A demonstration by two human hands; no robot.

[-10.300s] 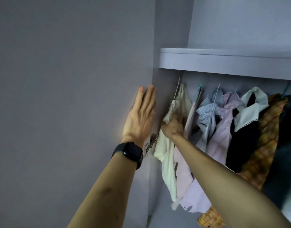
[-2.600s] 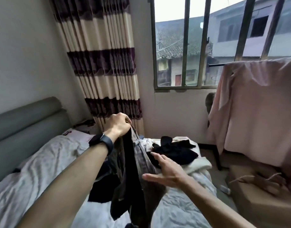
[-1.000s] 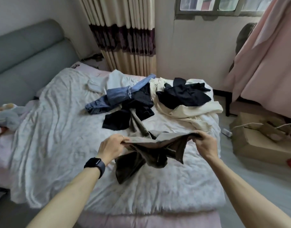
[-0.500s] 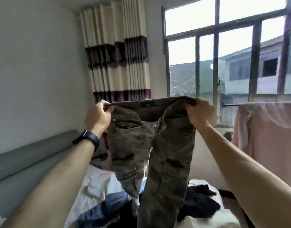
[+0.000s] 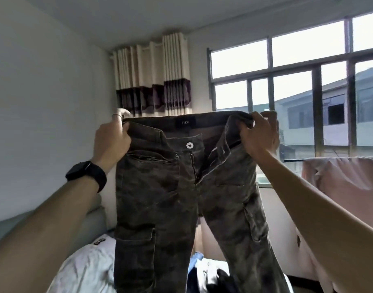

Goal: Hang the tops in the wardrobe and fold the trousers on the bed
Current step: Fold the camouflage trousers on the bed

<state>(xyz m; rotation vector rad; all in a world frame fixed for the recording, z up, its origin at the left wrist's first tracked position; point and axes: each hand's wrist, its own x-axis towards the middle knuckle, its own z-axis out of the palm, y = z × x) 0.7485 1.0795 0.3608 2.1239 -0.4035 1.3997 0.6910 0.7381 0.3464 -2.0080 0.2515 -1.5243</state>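
Dark olive cargo trousers [image 5: 172,197] hang in the air in front of me, spread flat with the unbuttoned fly toward me. My left hand [image 5: 111,140] grips the left end of the waistband. My right hand [image 5: 258,136] grips the right end. Both legs drop straight down over the bed [image 5: 86,269], which shows low in the view under a pale crumpled sheet. A few other clothes [image 5: 213,278], blue and black, peek out between and behind the trouser legs. The wardrobe is out of view.
A grey padded headboard [image 5: 92,220] runs along the left wall. Striped curtains [image 5: 153,81] hang in the corner beside a barred window [image 5: 297,98]. A pink cloth [image 5: 341,191] is draped over a rail at the right.
Half a second ago the waistband was bunched; now both hands have pulled it wider and the trousers hang flat. A second ago the crumpled trousers were held low over the bed.
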